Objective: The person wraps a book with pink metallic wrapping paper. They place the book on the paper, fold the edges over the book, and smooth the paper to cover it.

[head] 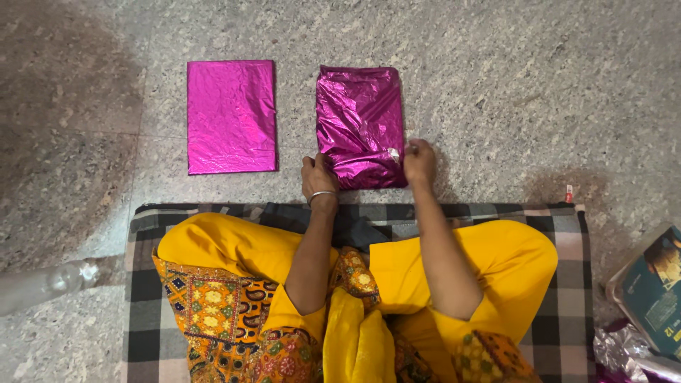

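Head view, looking straight down: person sits cross-legged on a checked blanket (567, 298) spread over a speckled stone floor (511, 85), yellow clothing with patterned orange trim filling the lower middle. Two flat packages in shiny magenta foil lie on the floor ahead of the knees. The left package (231, 116) is smooth, neatly wrapped, untouched, well apart from both hands. The right package (360, 128) is darker, crinkled, with folded flaps showing on top; it lies just beyond the blanket edge. A clear plastic bottle (42, 284) lies on its side at far left, partly off the blanket. At far right a teal printed box (652, 291) is cut off by the frame, with crumpled silver foil (624, 351) below it. A small red-and-white object (569, 193) sits at the blanket's top right corner, too small to identify. Nothing stands between the hands and the crinkled package. Left hand (318, 177), bangle on the wrist, rests at the package's near left corner, fingers curled down against the edge, touching the foil. Right hand (420, 162) is at the near right edge, fingers pinched narrow on the foil by a small pale patch, maybe tape, can't tell. Both forearms reach forward from the lap, roughly parallel, elbows bent near the knees.
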